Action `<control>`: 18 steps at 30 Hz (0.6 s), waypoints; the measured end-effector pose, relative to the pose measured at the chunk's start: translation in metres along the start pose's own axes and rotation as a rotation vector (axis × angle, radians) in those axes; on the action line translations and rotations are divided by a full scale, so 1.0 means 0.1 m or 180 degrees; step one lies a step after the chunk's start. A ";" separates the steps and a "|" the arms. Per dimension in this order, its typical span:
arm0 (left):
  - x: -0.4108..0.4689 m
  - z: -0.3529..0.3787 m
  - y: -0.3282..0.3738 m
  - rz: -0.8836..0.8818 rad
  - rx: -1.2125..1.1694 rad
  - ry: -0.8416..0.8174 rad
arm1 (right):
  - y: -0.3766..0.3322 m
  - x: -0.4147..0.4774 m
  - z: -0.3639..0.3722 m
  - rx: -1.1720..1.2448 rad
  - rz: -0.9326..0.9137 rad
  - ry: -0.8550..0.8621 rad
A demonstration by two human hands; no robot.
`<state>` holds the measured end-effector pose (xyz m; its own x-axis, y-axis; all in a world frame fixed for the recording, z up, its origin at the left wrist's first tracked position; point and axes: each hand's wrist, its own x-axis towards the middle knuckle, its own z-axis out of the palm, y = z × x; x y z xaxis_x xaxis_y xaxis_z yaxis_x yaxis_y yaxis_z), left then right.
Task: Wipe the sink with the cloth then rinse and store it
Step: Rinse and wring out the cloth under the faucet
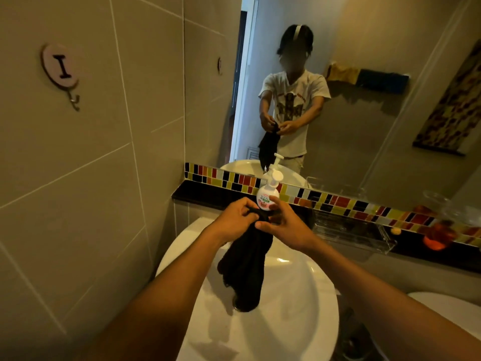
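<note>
Dark, limp fabric cloth (246, 261) held up over the round white ceramic sink (294, 303), hanging in a long bunched drape from the hands down toward the basin's centre, lower end dangling just above or at the drain — contact there not clear. Left hand (235, 221) closed around the cloth's top, fingers curled over the gathered edge, at about 11 o'clock from the bowl's middle. Right hand (283, 225) just beside it at 12 o'clock, thumb and fingertips pinched on the same top edge, remaining fingers loosely bent. Both forearms reaching in from 6 o'clock.

White plastic pump bottle with a pink label (268, 190) standing upright on the black ledge (197, 195) directly behind the hands, at 12 o'clock from the sink. Strip of small multicoloured mosaic tiles (338, 201) running along the ledge under the wall mirror (364, 74). Clear plastic tray (354, 231) on the ledge at 2 o'clock. Round pink wall hook marked with the letter I (60, 66) on the beige tiled wall at 10 o'clock — well apart from the sink. Reflection in the mirror repeating the two hands with the cloth hanging between them.
</note>
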<state>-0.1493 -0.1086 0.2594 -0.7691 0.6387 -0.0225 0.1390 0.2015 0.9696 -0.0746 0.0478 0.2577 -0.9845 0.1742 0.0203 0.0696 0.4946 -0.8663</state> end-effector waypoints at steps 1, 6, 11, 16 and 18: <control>0.00 -0.01 0.07 0.0059 0.0052 -0.0051 | -0.06 0.01 -0.03 -0.0009 0.0053 -0.0121; -0.08 -0.12 0.44 0.0292 0.0437 -0.0139 | -0.56 0.03 -0.38 -0.1262 0.0167 -0.0881; -0.20 -0.23 0.70 0.0567 0.0898 -0.0106 | -0.91 -0.01 -0.71 -0.2158 0.0078 -0.0797; -0.30 -0.39 0.83 0.0532 0.1415 -0.0241 | -1.06 -0.19 -0.86 -0.1883 -0.0230 -0.0546; -0.34 -0.46 0.86 0.0522 0.1712 -0.0303 | -1.06 -0.24 -0.92 -0.1908 -0.0541 -0.0267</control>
<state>-0.1396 -0.1473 0.3553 -0.6545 0.7526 0.0719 0.5690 0.4278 0.7023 -0.0434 0.0697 0.3946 -0.9973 -0.0043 0.0729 -0.0349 0.9052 -0.4235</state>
